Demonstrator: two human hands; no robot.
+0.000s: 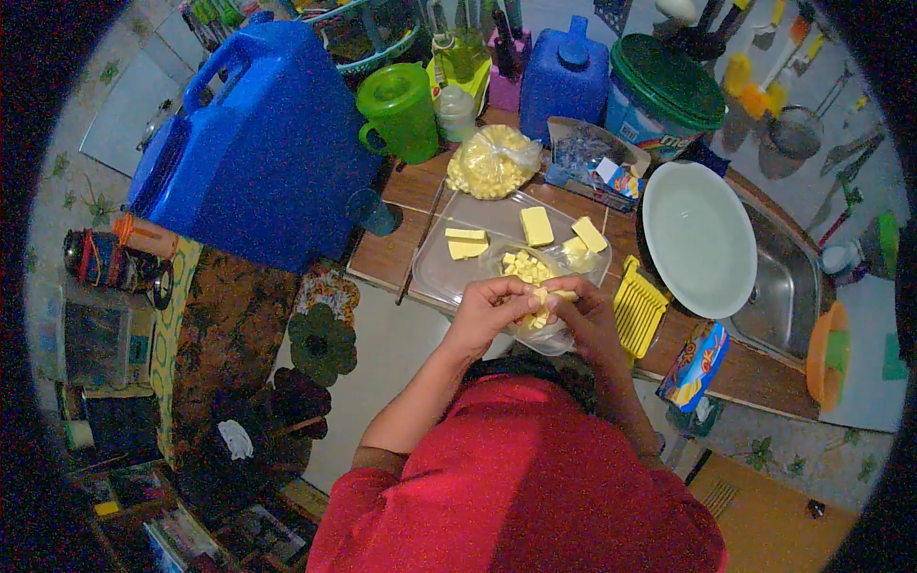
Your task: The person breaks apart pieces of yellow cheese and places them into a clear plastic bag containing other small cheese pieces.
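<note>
Close in front of my body, my left hand [497, 307] and my right hand [588, 313] meet with fingers closed on pale yellow cheese pieces [541, 309]. Just beyond them, small cheese cubes [523, 265] lie in a clear plastic bag or bowl; which one I cannot tell. A translucent tray [441, 274] lies beneath, bearing a cut cheese block [467, 244], another block [537, 227] and thick cheese slices [588, 234]. A knotted clear bag of yellow cubes [489, 164] rests at the tray's far edge. To the right of my right hand is a yellow slotted slicer [638, 310].
A white oval basin [700, 239] sits partly over the steel sink [788, 277]. A blue and yellow box [695, 368] lies at the counter's front right. Large blue jerrycan [253, 143], green pitcher [398, 113], blue container [565, 81] and green-lidded bucket [666, 91] line the back.
</note>
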